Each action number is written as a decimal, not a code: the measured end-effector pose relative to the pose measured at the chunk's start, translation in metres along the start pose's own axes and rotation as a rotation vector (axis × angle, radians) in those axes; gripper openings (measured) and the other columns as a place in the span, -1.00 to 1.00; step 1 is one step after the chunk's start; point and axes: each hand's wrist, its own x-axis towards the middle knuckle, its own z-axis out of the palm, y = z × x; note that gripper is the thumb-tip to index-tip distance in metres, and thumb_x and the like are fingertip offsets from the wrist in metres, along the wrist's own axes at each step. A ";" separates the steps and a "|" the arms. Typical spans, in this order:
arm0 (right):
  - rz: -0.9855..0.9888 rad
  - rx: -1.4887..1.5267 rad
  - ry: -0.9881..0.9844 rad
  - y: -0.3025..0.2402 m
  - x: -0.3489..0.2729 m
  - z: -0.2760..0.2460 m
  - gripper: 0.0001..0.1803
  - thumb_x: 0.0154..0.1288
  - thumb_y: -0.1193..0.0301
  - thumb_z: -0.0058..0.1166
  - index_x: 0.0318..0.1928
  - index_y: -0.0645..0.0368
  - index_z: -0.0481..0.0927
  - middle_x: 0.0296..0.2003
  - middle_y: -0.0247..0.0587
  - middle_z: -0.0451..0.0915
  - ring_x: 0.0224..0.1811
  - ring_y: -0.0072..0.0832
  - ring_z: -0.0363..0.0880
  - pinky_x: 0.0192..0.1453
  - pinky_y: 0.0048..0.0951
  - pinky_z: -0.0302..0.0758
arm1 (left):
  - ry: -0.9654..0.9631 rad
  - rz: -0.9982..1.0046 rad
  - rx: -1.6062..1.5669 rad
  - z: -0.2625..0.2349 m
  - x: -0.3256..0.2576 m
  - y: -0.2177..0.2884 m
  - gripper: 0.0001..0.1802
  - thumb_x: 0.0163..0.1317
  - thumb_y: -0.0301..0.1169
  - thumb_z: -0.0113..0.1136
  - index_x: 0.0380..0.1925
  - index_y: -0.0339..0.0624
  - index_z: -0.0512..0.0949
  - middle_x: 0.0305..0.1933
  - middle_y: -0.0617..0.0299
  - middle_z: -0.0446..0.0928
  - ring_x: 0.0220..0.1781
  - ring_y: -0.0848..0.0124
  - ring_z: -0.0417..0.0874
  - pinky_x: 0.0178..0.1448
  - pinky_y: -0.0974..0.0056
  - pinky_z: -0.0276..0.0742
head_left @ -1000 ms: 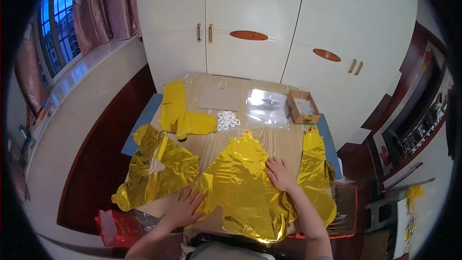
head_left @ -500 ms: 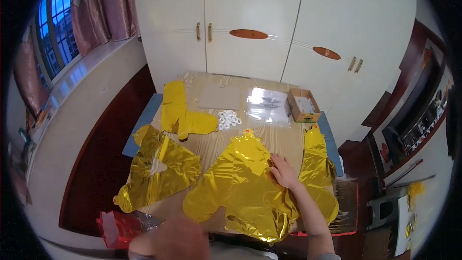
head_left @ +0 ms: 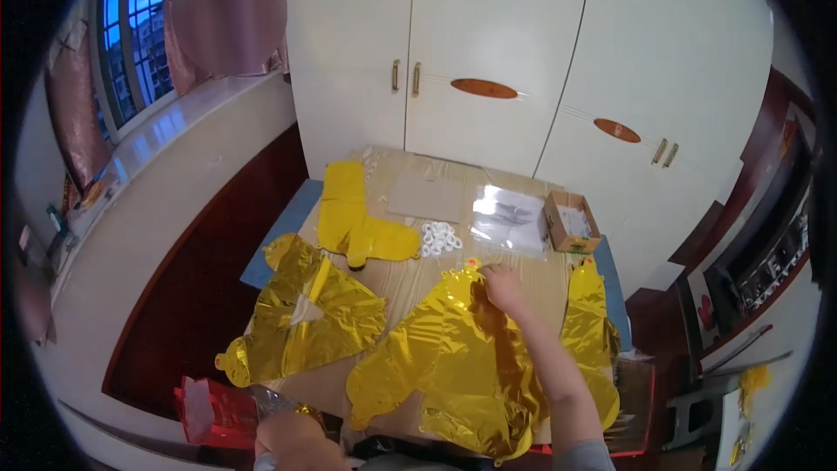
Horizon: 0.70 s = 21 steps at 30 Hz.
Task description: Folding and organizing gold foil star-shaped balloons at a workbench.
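Grip of the right hand (head_left: 504,283): fingers pressed down on, perhaps pinching, the top edge of the large gold foil balloon (head_left: 453,358), close to its small neck; whether the foil is nipped between fingers or only held flat cannot be told from this view. That balloon lies flat and deflated on the bench (head_left: 410,283), running from the grip back toward the person, its lower lobes reaching the near bench edge. Left hand (head_left: 292,440): low at the near edge, away from the balloon, beside a red packet (head_left: 209,410); its fingers are too little shown to say whether they are spread or closed.

Left of the grip lies a second crumpled gold foil balloon (head_left: 305,318); right of it, a narrow gold foil piece (head_left: 588,323). Beyond the grip sit a heap of small white rings (head_left: 438,238), a clear plastic sleeve (head_left: 508,218), a small cardboard box (head_left: 571,220) and a yellow folded balloon (head_left: 357,218).

Risks, as judged: with one hand only on it, a pull at the neck may drag the slippery foil across the bench and off the near edge; a hard pinch may crease or tear the seam; a sweep forward may scatter the rings.
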 end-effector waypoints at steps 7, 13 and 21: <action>-0.024 -0.309 -0.188 0.009 0.066 0.019 -0.78 0.22 0.40 -0.03 -0.15 0.04 0.61 -0.15 -0.27 0.60 0.05 -0.30 0.53 0.11 -0.18 0.41 | 0.161 -0.043 0.186 -0.007 -0.009 0.002 -0.70 0.36 -0.37 0.10 0.05 -0.18 0.44 0.05 0.21 0.49 -0.02 0.35 0.54 -0.15 0.21 0.61; -0.045 -0.257 -0.145 0.007 0.093 0.030 -0.76 0.23 0.39 -0.03 -0.11 -0.01 0.60 -0.21 -0.25 0.64 -0.02 -0.28 0.59 0.08 -0.16 0.43 | 0.206 -0.110 0.308 -0.010 -0.013 -0.002 -0.71 0.43 -0.25 -0.03 -0.01 -0.18 0.48 -0.02 0.23 0.54 -0.05 0.34 0.54 -0.15 0.18 0.59; -0.029 -0.137 -0.161 -0.016 0.111 0.024 -0.83 0.14 0.39 0.05 -0.24 0.09 0.59 -0.28 -0.17 0.65 -0.14 -0.20 0.64 -0.04 -0.16 0.52 | 0.164 -0.193 0.164 -0.026 -0.021 0.005 -0.39 0.53 -0.01 -0.49 -0.17 -0.20 0.52 -0.10 0.20 0.57 -0.16 0.30 0.57 -0.17 0.12 0.55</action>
